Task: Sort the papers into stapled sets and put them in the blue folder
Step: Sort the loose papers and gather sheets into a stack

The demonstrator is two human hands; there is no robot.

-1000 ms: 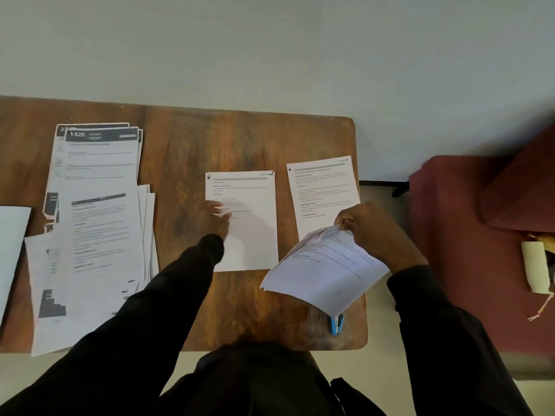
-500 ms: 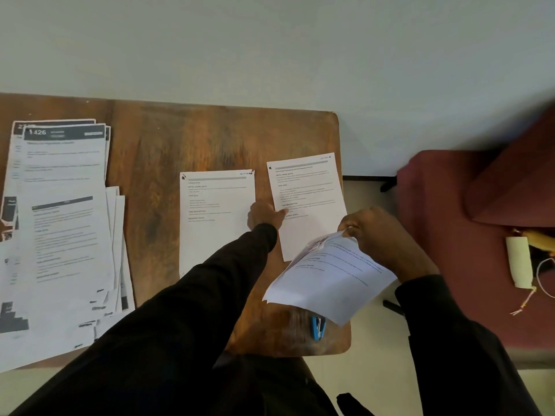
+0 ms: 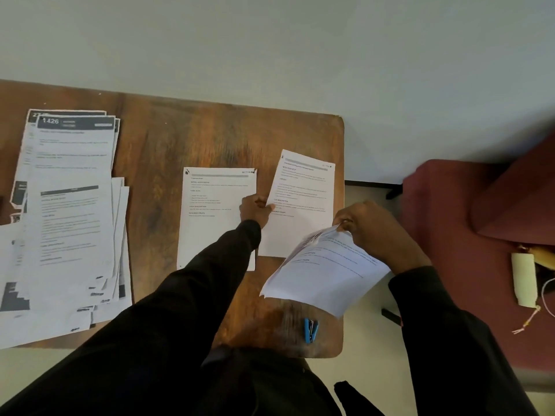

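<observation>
**A:** Start with the left hand (image 3: 255, 210). What's it doing?

**B:** Its fingers are curled and it pinches the left edge of the tilted sheet (image 3: 303, 193) on the bench (image 3: 180, 139). That sheet lies askew, just beside the flat sheet (image 3: 216, 223), and the sleeve crosses over the flat one.

**A:** What's the risk there?

**B:** It's a one-edge pinch on a single page. If it's dragged it may crease, or the sleeve may sweep the flat sheet out of place. The tilted sheet also sits near the bench's right edge, so a push outward could send it off.

**A:** And the right hand (image 3: 378, 232)?

**B:** It's closed on the top corner of the bundle (image 3: 327, 274), which hangs in the air over the bench's near right corner. The pages fan apart at the pinched corner, so I'd judge them loose. With a slack grip, one could slip to the floor, or the order could shuffle before stapling.

**A:** Is there a stapler?

**B:** There's a small blue tool (image 3: 310, 330), but I can't tell whether it's a stapler or a clip. It lies just below the bundle's hanging corner, near the front edge. Lowering the bundle carelessly could knock it off.

**A:** What about further out?

**B:** The pile (image 3: 69, 211) at the left is fanned and reaches the front edge. The likely error is mixing pages from different sets. The blue folder isn't in view.
</observation>
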